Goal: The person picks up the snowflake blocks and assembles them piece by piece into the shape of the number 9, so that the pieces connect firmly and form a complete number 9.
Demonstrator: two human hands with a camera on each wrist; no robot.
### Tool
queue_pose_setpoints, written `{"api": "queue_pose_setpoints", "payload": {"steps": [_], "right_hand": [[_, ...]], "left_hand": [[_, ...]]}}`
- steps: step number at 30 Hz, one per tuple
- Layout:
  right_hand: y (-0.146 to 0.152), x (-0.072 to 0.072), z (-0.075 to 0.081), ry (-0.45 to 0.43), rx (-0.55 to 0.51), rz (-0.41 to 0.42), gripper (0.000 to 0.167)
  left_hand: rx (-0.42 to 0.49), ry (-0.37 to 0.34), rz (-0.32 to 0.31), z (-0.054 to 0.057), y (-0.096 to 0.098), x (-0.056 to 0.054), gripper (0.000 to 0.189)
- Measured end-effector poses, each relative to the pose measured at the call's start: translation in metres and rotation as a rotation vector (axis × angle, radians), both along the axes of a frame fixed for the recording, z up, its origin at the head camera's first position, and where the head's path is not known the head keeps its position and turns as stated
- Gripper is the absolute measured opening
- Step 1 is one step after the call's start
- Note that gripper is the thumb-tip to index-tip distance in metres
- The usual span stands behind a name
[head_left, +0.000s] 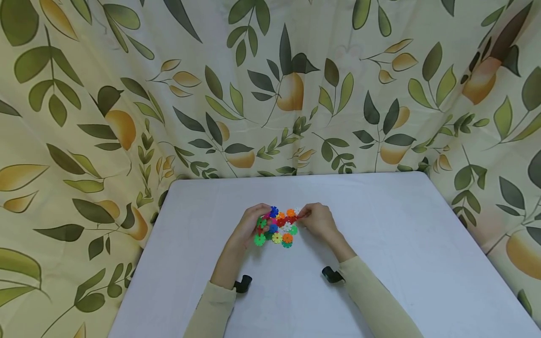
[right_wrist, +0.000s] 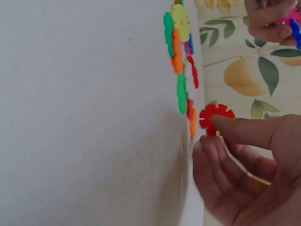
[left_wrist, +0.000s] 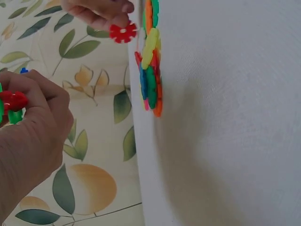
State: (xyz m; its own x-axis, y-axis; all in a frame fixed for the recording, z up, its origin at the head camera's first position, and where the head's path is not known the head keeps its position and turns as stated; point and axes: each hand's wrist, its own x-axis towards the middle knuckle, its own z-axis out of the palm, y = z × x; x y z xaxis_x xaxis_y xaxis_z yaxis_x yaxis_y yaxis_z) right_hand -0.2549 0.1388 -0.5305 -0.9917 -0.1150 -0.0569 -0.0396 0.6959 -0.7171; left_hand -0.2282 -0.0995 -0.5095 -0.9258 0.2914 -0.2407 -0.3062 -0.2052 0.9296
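Observation:
My left hand (head_left: 248,224) grips a small cluster of notched plastic discs, with red and green discs (left_wrist: 13,101) showing at its fingers in the left wrist view. Between the thumb and fingertips of my right hand (head_left: 320,219) is a single red notched disc (right_wrist: 217,114), held up by its edge. A pile of loose-looking discs (head_left: 276,238) in green, yellow, orange, white, red and blue lies on the table below and between both hands. Seen from the left wrist, these discs (left_wrist: 151,70) overlap one another almost edge-on. The left palm hides part of the cluster.
A white-covered table (head_left: 380,225) spreads out around the pile. Behind it and along both sides hangs a curtain (head_left: 270,136) printed with leaves and fruit. Black wrist-worn devices (head_left: 243,284) stick out at the inner side of each wrist.

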Motion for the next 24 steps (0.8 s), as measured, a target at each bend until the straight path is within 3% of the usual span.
{"api": "queue_pose_setpoints", "payload": {"steps": [9,16,24], "right_hand": [[-0.008,0.012,0.019,0.183,-0.21,0.072,0.011],[-0.015,0.022,0.03,0.208,-0.344,0.088,0.007],[-0.019,0.028,0.034,0.263,-0.401,0.109,0.01]], "left_hand": [[-0.014,-0.015,0.021,0.0,0.002,0.0,0.017],[-0.008,-0.013,0.035,0.0,0.003,0.001,0.016],[0.011,-0.02,0.043,-0.002,0.004,0.0,0.016]]}}
